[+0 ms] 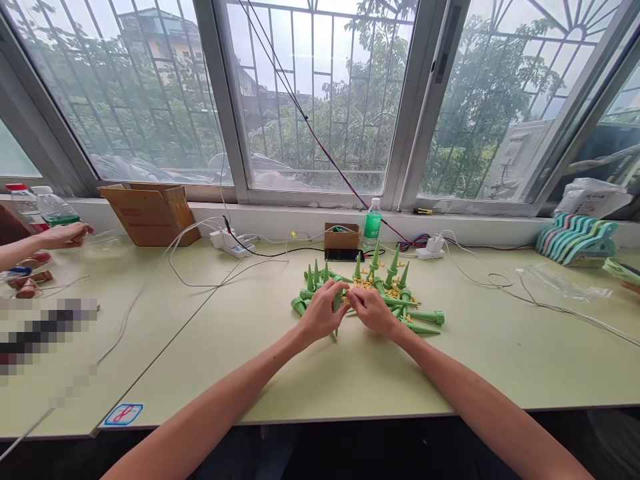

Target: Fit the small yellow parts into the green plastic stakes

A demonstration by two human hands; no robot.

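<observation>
A heap of green plastic cone spikes [395,293] lies on the pale green table [350,373], some upright, some on their sides, with small yellow pieces [367,283] scattered among them. My left hand [323,310] is closed around one green spike [336,308], its point hanging down toward the table. My right hand [373,310] is closed in a pinch right beside it, fingertips meeting the left hand's; what it holds is too small to name.
Behind the heap stand a small cardboard box [342,237], a phone [341,255] and a green bottle [373,223]. Power strips and white cables [200,267] cross the table. A cardboard box [150,212] sits at back left, stacked hangers [575,239] at right. Another person's hand [67,235] works at far left.
</observation>
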